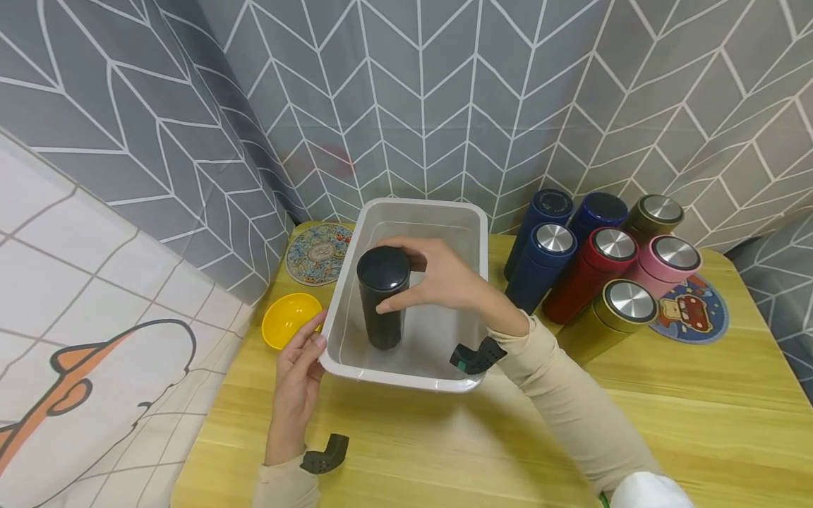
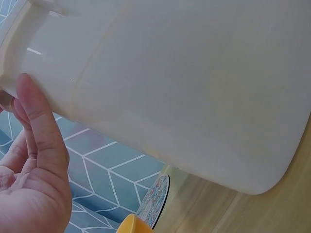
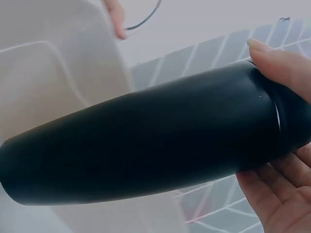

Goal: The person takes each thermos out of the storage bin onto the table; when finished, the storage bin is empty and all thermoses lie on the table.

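Note:
A black thermos bottle (image 1: 384, 296) stands nearly upright inside a white-grey plastic tub (image 1: 406, 381), toward its left side. My right hand (image 1: 438, 275) grips the bottle near its top, thumb on the near side and fingers behind. In the right wrist view the bottle (image 3: 146, 141) shows its smooth dark side, with the thumb and fingers around the lid end. My left hand (image 1: 298, 370) holds the tub's rim at the left front. From the left wrist, its fingers (image 2: 43, 126) lie against the tub's outer wall (image 2: 194, 97).
A yellow bowl (image 1: 291, 319) and a patterned round mat (image 1: 319, 254) lie left of the tub. Several thermos bottles in blue, red (image 1: 587, 271), pink (image 1: 667, 261) and gold (image 1: 612, 321) stand to the right, beside a round cartoon mat (image 1: 692, 310). A patterned curtain (image 1: 419, 106) hangs behind.

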The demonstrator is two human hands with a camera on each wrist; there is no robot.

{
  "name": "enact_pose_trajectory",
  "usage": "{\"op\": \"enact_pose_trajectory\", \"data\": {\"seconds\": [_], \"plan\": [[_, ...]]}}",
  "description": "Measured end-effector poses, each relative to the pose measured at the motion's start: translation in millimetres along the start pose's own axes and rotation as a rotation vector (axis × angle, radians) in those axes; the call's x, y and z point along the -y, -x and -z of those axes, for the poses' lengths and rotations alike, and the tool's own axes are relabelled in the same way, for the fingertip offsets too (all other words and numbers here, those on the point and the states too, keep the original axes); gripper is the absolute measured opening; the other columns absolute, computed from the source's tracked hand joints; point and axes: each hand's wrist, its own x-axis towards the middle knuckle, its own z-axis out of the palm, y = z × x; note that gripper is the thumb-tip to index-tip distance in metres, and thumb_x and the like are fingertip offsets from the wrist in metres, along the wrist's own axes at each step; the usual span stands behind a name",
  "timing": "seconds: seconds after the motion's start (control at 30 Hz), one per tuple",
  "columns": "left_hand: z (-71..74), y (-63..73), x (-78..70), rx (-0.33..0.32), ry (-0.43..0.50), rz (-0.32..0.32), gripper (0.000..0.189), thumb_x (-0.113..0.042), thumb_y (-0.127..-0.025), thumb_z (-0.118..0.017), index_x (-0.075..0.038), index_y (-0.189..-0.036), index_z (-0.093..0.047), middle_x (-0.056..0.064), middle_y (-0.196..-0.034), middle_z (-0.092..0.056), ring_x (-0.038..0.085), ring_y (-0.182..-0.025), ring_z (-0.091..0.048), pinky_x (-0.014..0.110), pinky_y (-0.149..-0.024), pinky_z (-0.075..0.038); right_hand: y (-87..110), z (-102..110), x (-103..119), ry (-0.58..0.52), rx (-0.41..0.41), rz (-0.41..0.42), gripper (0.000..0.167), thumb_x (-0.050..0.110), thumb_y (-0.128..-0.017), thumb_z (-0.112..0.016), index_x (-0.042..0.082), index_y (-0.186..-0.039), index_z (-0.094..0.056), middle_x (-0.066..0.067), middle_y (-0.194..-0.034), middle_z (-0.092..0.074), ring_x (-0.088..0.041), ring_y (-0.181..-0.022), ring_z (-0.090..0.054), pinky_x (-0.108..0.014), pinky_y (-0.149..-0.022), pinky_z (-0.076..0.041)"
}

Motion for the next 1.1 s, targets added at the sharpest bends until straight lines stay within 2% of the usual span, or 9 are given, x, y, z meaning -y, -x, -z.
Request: {"op": "enact_pose_trajectory", "data": {"seconds": [0.13, 0.23, 0.37, 0.47, 0.57, 0.7, 0.87, 1.1], "plan": [[-0.8, -0.3, -0.9, -0.015, -0.014, 0.014, 0.039, 0.002, -0.101, -0.045, -0.015, -0.129, -0.066, -0.004, -0.095, -0.072, 0.006, -0.085, -0.068, 0.019, -0.079, -0.061, 8.8, 15, 19, -0.008, -0.059, 0.012, 0.078, 0.015, -0.062, -0.096, 0.016, -0.133, -0.063, 0.0, -0.12, -0.072, -0.011, -0.107, -0.067, -0.032, -0.097, -0.057], [-1.1, -0.2, -1.7, -0.016, -0.022, 0.021, 0.04, 0.002, -0.101, -0.045, -0.016, -0.129, -0.066, -0.004, -0.094, -0.071, 0.006, -0.084, -0.067, 0.018, -0.077, -0.06, 16.6, 27, 34, -0.031, -0.092, 0.051, 0.079, 0.01, -0.061, -0.096, 0.015, -0.132, -0.063, -0.002, -0.121, -0.071, -0.019, -0.109, -0.067, -0.04, -0.099, -0.057], [-0.7, -0.4, -1.8, -0.005, -0.028, 0.02, 0.04, 0.002, -0.101, -0.044, -0.016, -0.129, -0.066, -0.004, -0.095, -0.071, 0.006, -0.085, -0.067, 0.018, -0.077, -0.06, 29.3, 43, 52, -0.048, -0.152, 0.114, 0.081, 0.001, -0.058, -0.095, 0.009, -0.132, -0.063, 0.0, -0.12, -0.07, -0.021, -0.109, -0.066, -0.037, -0.095, -0.058], [-0.1, -0.5, -1.6, 0.0, -0.031, 0.017, 0.039, 0.002, -0.101, -0.044, -0.016, -0.129, -0.066, -0.004, -0.097, -0.071, 0.006, -0.087, -0.067, 0.018, -0.078, -0.06, 40.5, 53, 63, -0.069, -0.22, 0.157, 0.083, -0.007, -0.055, -0.093, 0.004, -0.132, -0.062, 0.004, -0.118, -0.071, -0.019, -0.105, -0.066, -0.029, -0.09, -0.058], [0.4, -0.4, -1.5, 0.005, -0.027, 0.013, 0.039, 0.002, -0.101, -0.045, -0.015, -0.13, -0.065, -0.004, -0.098, -0.072, 0.006, -0.088, -0.067, 0.019, -0.079, -0.061, 52.1, 63, 72, -0.119, -0.292, 0.201, 0.084, -0.017, -0.051, -0.089, -0.001, -0.13, -0.062, 0.002, -0.117, -0.072, -0.02, -0.103, -0.067, -0.028, -0.09, -0.057], [0.1, -0.4, -0.6, 0.013, -0.015, 0.008, 0.04, 0.002, -0.101, -0.044, -0.014, -0.13, -0.065, -0.004, -0.098, -0.073, 0.007, -0.089, -0.068, 0.019, -0.079, -0.061, 67.9, 74, 83, -0.189, -0.377, 0.232, 0.084, -0.025, -0.049, -0.084, -0.005, -0.127, -0.063, -0.007, -0.117, -0.073, -0.024, -0.106, -0.068, -0.03, -0.094, -0.057], [-0.6, -0.2, 0.4, 0.012, -0.009, 0.007, 0.04, 0.002, -0.101, -0.043, -0.015, -0.13, -0.066, -0.004, -0.097, -0.073, 0.006, -0.088, -0.069, 0.019, -0.078, -0.061, 86.2, 82, 92, -0.278, -0.442, 0.277, 0.081, -0.031, -0.049, -0.077, -0.013, -0.127, -0.059, -0.018, -0.116, -0.072, -0.031, -0.112, -0.066, -0.034, -0.098, -0.056], [-0.2, 0.3, 1.1, 0.009, 0.001, 0.011, 0.04, 0.002, -0.102, -0.043, -0.014, -0.131, -0.065, -0.004, -0.097, -0.073, 0.006, -0.087, -0.069, 0.019, -0.077, -0.061, 112.8, 87, 93, -0.345, -0.542, 0.255, 0.083, -0.037, -0.046, -0.073, -0.02, -0.125, -0.056, -0.022, -0.114, -0.072, -0.033, -0.112, -0.065, -0.032, -0.094, -0.056]]}}
